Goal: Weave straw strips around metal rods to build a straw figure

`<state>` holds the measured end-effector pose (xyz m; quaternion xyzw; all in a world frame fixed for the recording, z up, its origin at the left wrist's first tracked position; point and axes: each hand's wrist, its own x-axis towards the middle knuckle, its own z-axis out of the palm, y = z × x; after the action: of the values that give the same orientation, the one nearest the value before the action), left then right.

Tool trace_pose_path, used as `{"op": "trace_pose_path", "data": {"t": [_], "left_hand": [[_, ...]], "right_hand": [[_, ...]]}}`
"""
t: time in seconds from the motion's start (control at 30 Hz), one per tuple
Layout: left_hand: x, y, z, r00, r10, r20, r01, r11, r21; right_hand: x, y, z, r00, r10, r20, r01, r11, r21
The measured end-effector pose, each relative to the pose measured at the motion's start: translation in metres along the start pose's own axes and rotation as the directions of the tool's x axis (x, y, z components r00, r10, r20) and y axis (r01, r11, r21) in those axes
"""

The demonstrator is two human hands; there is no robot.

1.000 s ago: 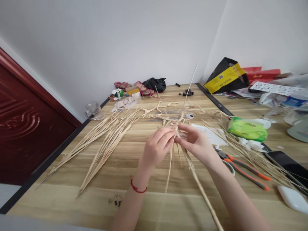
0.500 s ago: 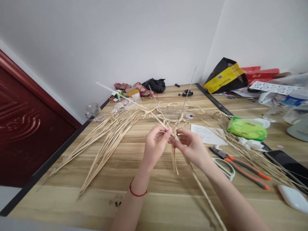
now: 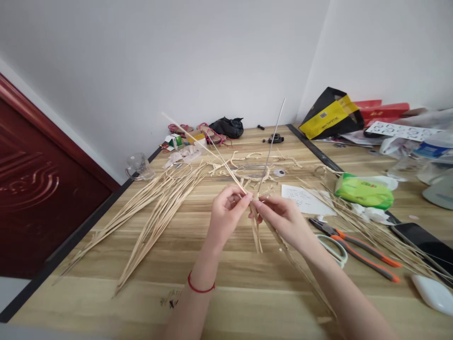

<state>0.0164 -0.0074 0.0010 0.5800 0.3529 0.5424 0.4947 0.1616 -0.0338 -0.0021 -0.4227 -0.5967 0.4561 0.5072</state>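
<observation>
Our left grip (image 3: 228, 208) pinches the strip (image 3: 233, 175); our right grip (image 3: 281, 217) pinches the stem (image 3: 288, 257). If either slackens, the strip could spring loose.

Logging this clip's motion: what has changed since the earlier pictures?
The left hand now pinches a pale strip pointing away and leftward; a second ago none stuck out there. The left wire leans further left. The right hand still holds the stem; pliers and green pack unchanged.

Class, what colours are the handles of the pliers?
The pliers' handles are orange and dark grey; head view.
</observation>
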Motion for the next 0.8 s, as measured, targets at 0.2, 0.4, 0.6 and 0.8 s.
{"op": "trace_pose_path", "data": {"t": [0.2, 0.4, 0.6, 0.8], "left_hand": [[-0.0016, 0.0006, 0.0029, 0.997, 0.001, -0.08, 0.0, 1.0, 0.003], [-0.0013, 0.0009, 0.0038, 0.99, -0.008, -0.143, -0.004, 0.997, -0.08], [-0.0042, -0.0002, 0.0052, 0.961, 0.087, -0.264, -0.066, 0.994, 0.089], [-0.0022, -0.0014, 0.0051, 0.971, 0.041, -0.236, -0.037, 0.999, 0.022]], "right_hand": [[-0.0001, 0.0028, -0.0007, 0.998, -0.058, 0.014, 0.059, 0.992, -0.109], [-0.0007, 0.0033, -0.0015, 0.994, -0.106, 0.021, 0.108, 0.952, -0.286], [-0.0023, 0.0004, 0.0003, 0.993, -0.107, 0.053, 0.118, 0.946, -0.302], [-0.0048, -0.0035, 0.0012, 0.994, -0.076, 0.081, 0.096, 0.953, -0.287]]}}
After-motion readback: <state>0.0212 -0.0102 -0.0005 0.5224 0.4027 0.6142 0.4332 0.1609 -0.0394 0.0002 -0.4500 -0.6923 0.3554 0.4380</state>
